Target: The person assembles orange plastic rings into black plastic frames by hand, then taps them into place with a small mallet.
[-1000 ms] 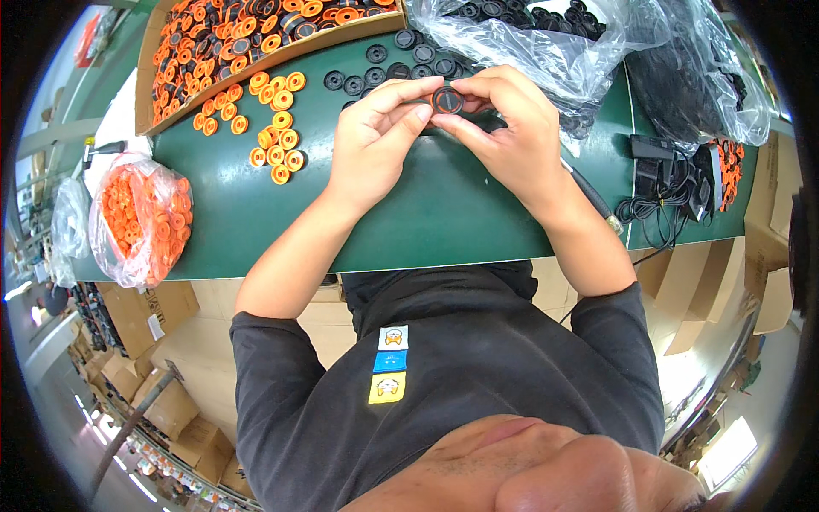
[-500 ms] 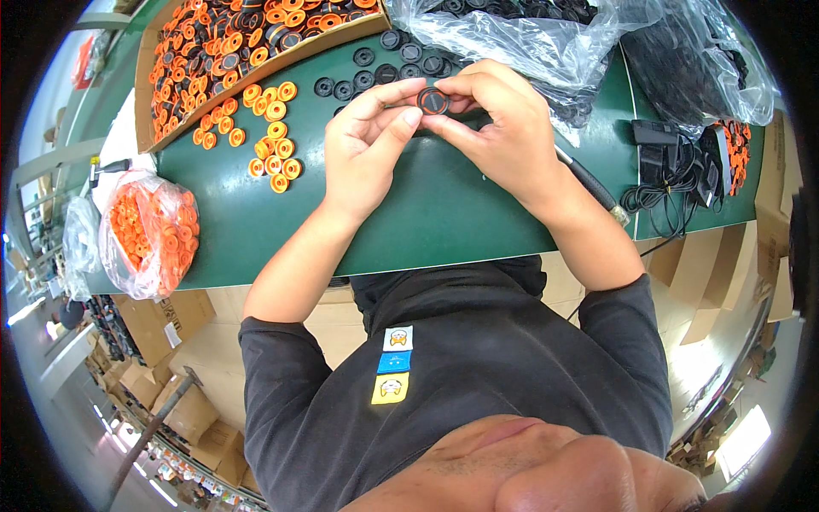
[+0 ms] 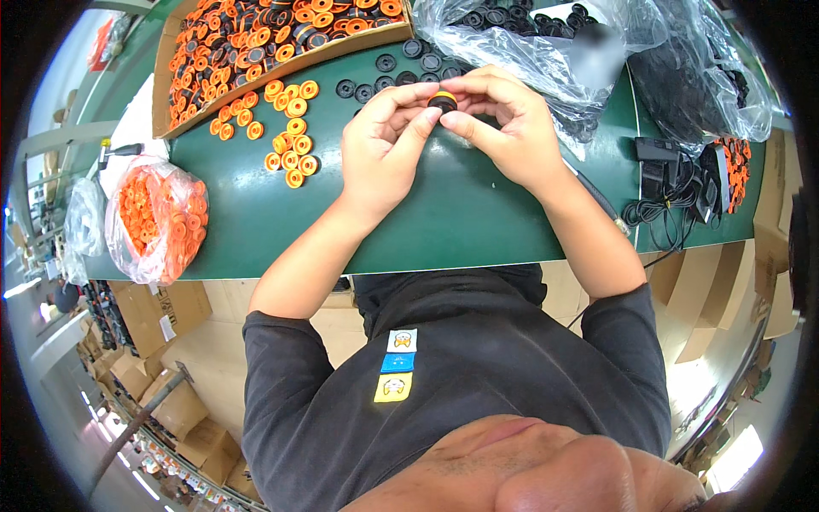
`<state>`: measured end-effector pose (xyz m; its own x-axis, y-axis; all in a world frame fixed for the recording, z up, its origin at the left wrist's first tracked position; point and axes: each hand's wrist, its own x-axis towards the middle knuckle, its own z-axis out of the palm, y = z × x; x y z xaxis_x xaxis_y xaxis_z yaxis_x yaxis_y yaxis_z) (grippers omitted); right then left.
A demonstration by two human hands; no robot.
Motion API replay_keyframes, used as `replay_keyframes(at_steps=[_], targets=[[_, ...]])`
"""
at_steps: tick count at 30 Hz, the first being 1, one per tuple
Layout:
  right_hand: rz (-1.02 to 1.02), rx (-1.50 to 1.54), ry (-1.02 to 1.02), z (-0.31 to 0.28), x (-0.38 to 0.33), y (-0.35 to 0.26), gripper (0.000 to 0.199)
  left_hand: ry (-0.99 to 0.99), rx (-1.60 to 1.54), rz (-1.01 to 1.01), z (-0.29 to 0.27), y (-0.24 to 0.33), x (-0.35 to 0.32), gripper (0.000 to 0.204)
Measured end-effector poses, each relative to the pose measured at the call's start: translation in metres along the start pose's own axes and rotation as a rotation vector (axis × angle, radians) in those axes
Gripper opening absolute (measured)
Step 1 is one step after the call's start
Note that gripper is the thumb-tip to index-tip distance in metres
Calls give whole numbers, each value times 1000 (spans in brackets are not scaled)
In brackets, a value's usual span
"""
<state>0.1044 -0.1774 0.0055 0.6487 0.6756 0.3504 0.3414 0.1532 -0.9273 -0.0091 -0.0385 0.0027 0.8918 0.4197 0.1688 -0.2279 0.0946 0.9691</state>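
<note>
A small round part (image 3: 442, 101), black with an orange rim showing, sat between the two hands, up over the green tabletop (image 3: 444, 222). The left hand (image 3: 384, 141) pinched it from the left with thumb and fingertips, and the right hand (image 3: 503, 128) pinched it from the right, so both hands were closed on it and the fingertips nearly met around it. It was near the far side of the tabletop, just in front of some loose black rings (image 3: 384, 72). A second before, the part in the fingers looked all black and the hands were pressed closer together over it; now an orange bit showed on it, and the hands sat a little more to the left in the view. The part was round and flat like a thick coin, so it had no long side; its flat face seemed to look up and toward the person, but it was too small to be sure. A bunch of orange rings (image 3: 290, 141) lay to the left of the left hand, well apart from it. A box (image 3: 256, 43) full of orange and black rings stood behind them. A clear bag (image 3: 529, 51) of black rings lay just behind the right hand.
</note>
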Motion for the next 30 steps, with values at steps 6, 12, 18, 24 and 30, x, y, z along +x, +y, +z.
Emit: replay_keyframes(at_steps=[6,12,18,24,30], targets=[[112,32,-60,-3,-1,0,24,14,336,210,-1,2,2,20],[75,38,-53,-1,-5,4,19,42,312,215,0,4,-1,20],[60,113,-31,1,-7,4,20,38,328,267,0,5,-1,20],[-80,35,-91,-4,-8,-8,23,46,353,379,-1,1,-6,25],[-242,71,-66,-2,-1,-11,30,9,434,696,-8,-6,-1,48]])
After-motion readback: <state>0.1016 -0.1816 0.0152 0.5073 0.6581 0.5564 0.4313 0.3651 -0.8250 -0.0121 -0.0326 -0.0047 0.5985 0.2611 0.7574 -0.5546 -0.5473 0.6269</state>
